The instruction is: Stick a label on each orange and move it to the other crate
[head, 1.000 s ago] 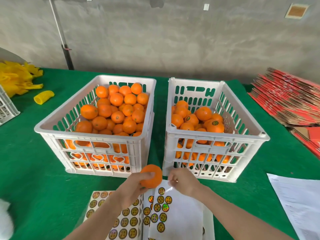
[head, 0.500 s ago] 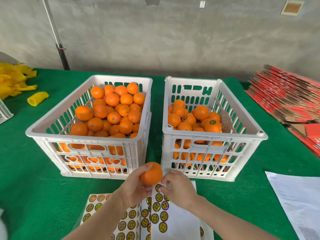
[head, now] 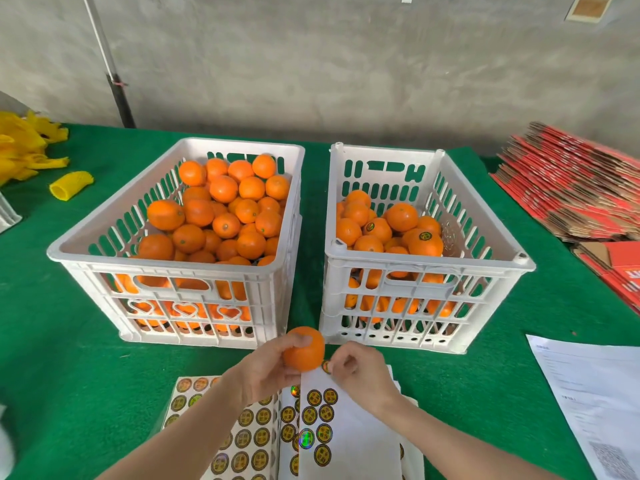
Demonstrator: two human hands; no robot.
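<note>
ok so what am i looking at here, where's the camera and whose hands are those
There is no machine here: a person works with bare hands, and the one camera sits on their head, looking forward and down. So the arms entering from the bottom are their own. The left hand holds an orange. The right hand pinches a round label right beside it, above the sticker sheets. On the green table stand two white crates: the left crate is piled with oranges, the right crate is less full and holds some labelled fruit. At the right lie a printed paper and flattened red cartons; yellow foam nets lie at the left.
</note>
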